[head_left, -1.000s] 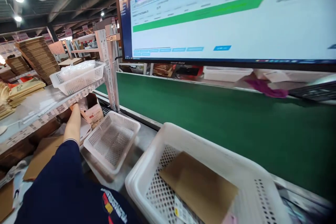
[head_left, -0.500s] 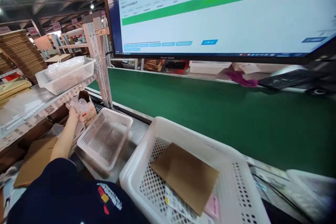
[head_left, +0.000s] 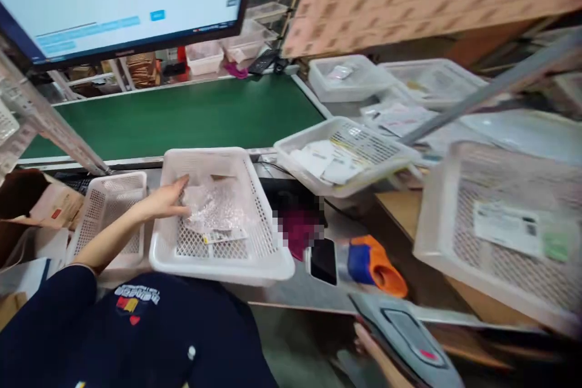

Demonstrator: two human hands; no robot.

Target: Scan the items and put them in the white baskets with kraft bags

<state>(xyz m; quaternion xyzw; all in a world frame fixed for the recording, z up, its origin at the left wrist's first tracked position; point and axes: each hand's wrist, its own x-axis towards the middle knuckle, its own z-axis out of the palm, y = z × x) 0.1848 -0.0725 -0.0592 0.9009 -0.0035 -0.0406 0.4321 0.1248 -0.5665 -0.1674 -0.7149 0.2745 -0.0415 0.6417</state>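
My left hand [head_left: 169, 201] reaches over the large white basket [head_left: 222, 276], its fingers spread at the near side of a clear bubble-wrap piece [head_left: 216, 203]. I cannot tell whether the fingertips touch it. Under the wrap lies a packet with a white and yellow label [head_left: 225, 236]. A scrap of brown shows behind the wrap. Low on the right, my right hand [head_left: 362, 339] is mostly hidden beside a grey device [head_left: 411, 339] with a dark oval panel and a red mark. Whether its fingers hold that device cannot be made out.
A smaller white basket [head_left: 116, 188] and an open carton [head_left: 22, 194] stand left. Right of the large basket lie a phone [head_left: 324, 262], an orange and blue tape dispenser [head_left: 375, 267] and a basket of papers [head_left: 336, 160]. Behind runs a green conveyor belt [head_left: 182, 112], below a monitor [head_left: 127, 0].
My view has swung right. My left hand has come from the carton at the left to the large basket, where clear bubble wrap now lies over its contents. My right hand has come into view.
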